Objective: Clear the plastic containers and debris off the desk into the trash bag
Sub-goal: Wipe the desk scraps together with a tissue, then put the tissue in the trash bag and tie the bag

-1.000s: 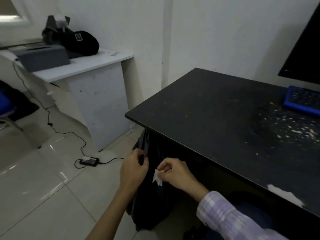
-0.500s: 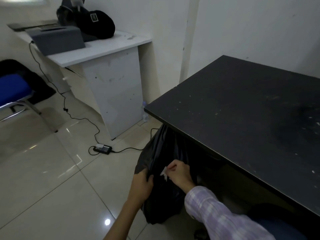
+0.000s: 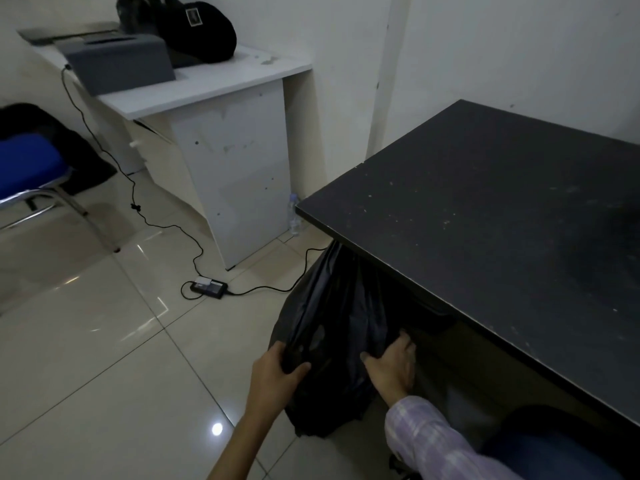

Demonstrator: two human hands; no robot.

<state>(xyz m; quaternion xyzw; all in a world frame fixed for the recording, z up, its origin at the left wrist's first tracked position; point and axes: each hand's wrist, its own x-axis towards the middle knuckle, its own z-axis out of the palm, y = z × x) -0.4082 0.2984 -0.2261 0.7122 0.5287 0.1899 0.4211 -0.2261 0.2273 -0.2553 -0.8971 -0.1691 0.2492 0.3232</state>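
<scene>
Trash bag [image 3: 332,327]: black, thin and floppy; it hangs under the near edge of the desk [image 3: 485,216], just above the floor.
How it feels: probably light, soft and a bit slippery, so it can slide out of fingers.
Where to hold: best at the bunched top edge.
Left hand [image 3: 277,372]: fingers curled, gripping a fold of the bag.
Right hand [image 3: 391,368]: pinching the bag's edge beside the desk.
Desk top: only small pale crumbs show.
</scene>
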